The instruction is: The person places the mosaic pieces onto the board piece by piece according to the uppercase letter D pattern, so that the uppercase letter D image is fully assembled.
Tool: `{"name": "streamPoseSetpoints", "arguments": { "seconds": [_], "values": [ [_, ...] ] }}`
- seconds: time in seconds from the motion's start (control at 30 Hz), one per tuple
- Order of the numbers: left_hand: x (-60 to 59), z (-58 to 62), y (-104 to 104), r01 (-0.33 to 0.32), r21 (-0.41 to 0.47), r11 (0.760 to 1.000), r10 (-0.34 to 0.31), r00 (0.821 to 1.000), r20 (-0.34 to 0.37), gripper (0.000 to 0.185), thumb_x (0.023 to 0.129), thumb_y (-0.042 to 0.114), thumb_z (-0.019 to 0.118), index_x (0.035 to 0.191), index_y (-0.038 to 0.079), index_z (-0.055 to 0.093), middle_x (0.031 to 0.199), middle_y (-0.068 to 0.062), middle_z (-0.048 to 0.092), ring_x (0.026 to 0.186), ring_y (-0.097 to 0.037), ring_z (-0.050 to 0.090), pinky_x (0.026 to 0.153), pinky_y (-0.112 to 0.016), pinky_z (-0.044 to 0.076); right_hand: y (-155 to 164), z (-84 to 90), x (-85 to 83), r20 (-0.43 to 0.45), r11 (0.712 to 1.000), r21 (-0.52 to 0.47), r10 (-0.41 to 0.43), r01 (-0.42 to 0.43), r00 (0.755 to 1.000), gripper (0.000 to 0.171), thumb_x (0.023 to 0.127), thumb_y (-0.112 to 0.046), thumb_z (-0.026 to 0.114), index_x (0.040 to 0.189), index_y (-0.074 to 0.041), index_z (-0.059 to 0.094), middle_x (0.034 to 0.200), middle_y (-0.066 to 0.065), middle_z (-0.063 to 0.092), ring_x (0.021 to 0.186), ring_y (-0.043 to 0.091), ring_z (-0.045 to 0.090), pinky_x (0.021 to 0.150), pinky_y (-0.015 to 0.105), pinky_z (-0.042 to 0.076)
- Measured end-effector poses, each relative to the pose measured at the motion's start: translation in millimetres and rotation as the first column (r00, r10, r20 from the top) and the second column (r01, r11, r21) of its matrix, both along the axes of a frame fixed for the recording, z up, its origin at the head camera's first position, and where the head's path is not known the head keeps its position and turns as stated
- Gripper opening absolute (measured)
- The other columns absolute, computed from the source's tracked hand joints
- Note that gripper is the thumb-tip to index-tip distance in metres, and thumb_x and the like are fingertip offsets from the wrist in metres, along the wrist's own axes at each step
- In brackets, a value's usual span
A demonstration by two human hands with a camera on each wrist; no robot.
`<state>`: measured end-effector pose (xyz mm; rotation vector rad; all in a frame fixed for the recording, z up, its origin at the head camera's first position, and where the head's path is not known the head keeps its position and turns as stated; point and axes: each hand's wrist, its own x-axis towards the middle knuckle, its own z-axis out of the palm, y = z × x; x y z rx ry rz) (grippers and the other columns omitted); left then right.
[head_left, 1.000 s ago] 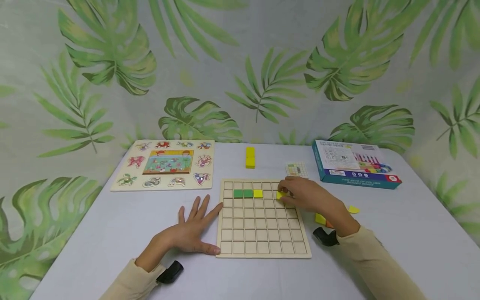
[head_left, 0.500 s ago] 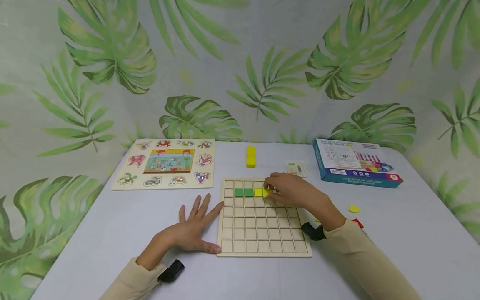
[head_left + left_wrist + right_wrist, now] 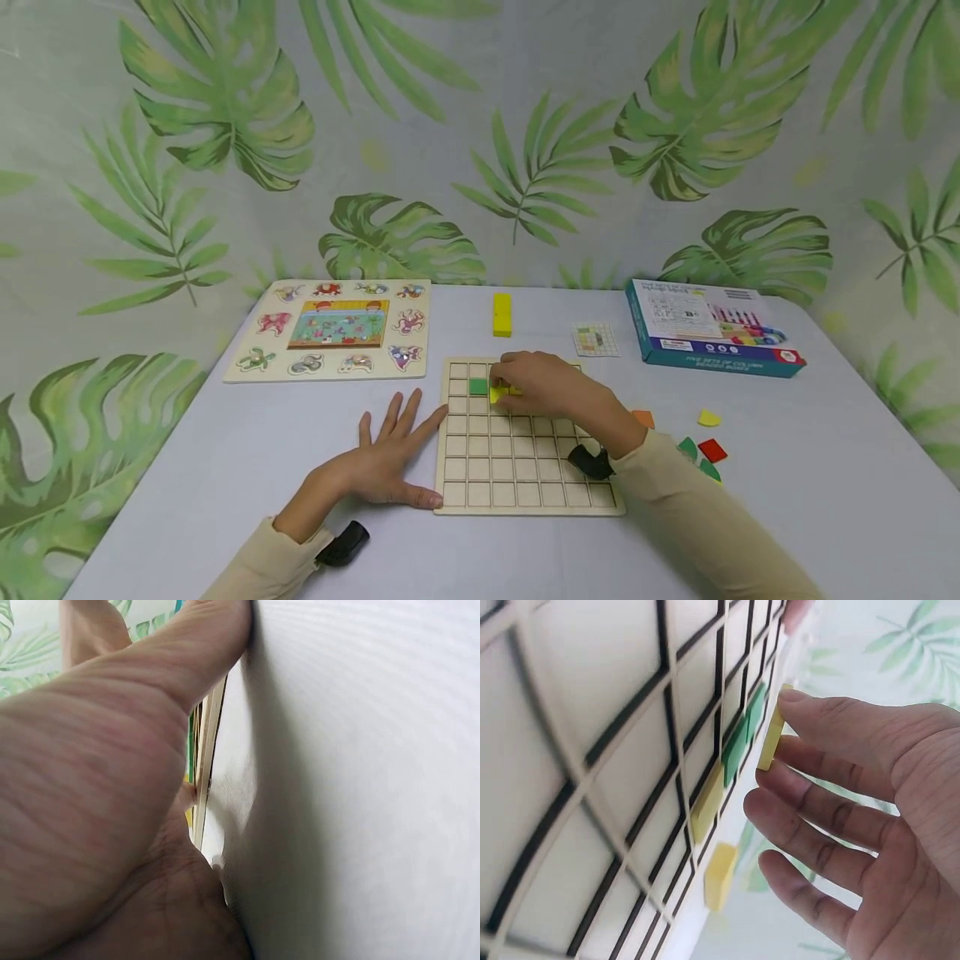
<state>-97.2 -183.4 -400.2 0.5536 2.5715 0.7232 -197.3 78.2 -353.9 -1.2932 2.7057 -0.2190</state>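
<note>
A wooden grid board lies in the middle of the white table. My left hand rests flat on the table, its fingertips against the board's left edge; close up, the left hand lies beside the board edge. My right hand hovers over the board's second row and pinches a yellow tile just right of a green tile. In the right wrist view the right hand holds the yellow tile on edge above two green tiles, next to a seated yellow tile.
An animal peg puzzle lies at the back left, a yellow block behind the board, then a small pattern card and a blue box. Loose orange, yellow, red and green tiles lie to the right.
My right hand carried the yellow tile leftward along the second row, from the board's right side to just beside the green tile. The left hand stayed put.
</note>
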Motion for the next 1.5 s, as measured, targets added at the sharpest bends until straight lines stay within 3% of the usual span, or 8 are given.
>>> {"name": "streamPoseSetpoints", "arguments": {
  "seconds": [0.3, 0.8, 1.03, 1.3, 1.5],
  "values": [
    [0.4, -1.3, 1.0, 0.008, -0.008, 1.0, -0.008, 1.0, 0.008, 0.115, 0.077, 0.059, 0.079, 0.163, 0.022, 0.012, 0.166, -0.02, -0.016, 0.15, -0.043, -0.024, 0.107, -0.075, -0.017, -18.3, -7.2, 4.8, 0.042, 0.998, 0.066, -0.021, 0.018, 0.999, 0.02, 0.093, -0.029, 0.073, 0.105, -0.013, 0.069, 0.098, 0.0, 0.066, 0.082, 0.013, 0.059, 0.079, 0.036, 0.052],
    [-3.5, 3.4, 1.7, 0.014, -0.02, 1.0, -0.014, 1.0, 0.009, 0.115, 0.078, 0.059, 0.079, 0.163, 0.022, 0.011, 0.166, -0.019, -0.018, 0.149, -0.042, -0.026, 0.107, -0.075, -0.018, -39.1, -7.7, 5.6, -0.033, 0.989, 0.129, -0.062, 0.066, 0.998, 0.016, 0.088, -0.029, 0.078, 0.091, -0.015, 0.07, 0.084, -0.005, 0.059, 0.074, 0.011, 0.052, 0.072, 0.029, 0.049],
    [-2.9, 3.5, 2.5, 0.002, -0.026, 1.0, -0.001, 1.0, 0.014, 0.116, 0.077, 0.06, 0.079, 0.163, 0.023, 0.011, 0.166, -0.019, -0.017, 0.15, -0.042, -0.026, 0.108, -0.074, -0.018, -28.5, -7.4, 15.0, -0.001, 0.991, 0.114, -0.071, 0.07, 0.998, 0.027, 0.09, -0.029, 0.077, 0.11, -0.012, 0.074, 0.107, 0.004, 0.067, 0.091, 0.017, 0.064, 0.081, 0.035, 0.055],
    [2.2, 5.5, 2.5, 0.001, -0.006, 1.0, -0.001, 0.999, 0.034, 0.116, 0.078, 0.059, 0.078, 0.163, 0.022, 0.009, 0.166, -0.02, -0.018, 0.149, -0.043, -0.027, 0.107, -0.074, -0.019, -0.6, -3.3, 28.2, 0.061, 0.999, 0.026, -0.031, 0.029, 0.998, 0.037, 0.094, -0.029, 0.072, 0.126, -0.011, 0.067, 0.13, 0.007, 0.065, 0.122, 0.025, 0.06, 0.103, 0.041, 0.049],
    [3.3, 6.5, 1.0, -0.01, -0.002, 1.0, 0.01, 1.0, 0.02, 0.117, 0.077, 0.056, 0.081, 0.163, 0.019, 0.01, 0.166, -0.021, -0.017, 0.149, -0.044, -0.026, 0.106, -0.075, -0.019, 25.3, -3.2, 33.6, 0.054, 0.998, 0.018, -0.068, 0.067, 0.996, 0.042, 0.095, -0.032, 0.07, 0.132, -0.012, 0.065, 0.132, 0.007, 0.063, 0.124, 0.027, 0.059, 0.103, 0.044, 0.048]
  ]
}}
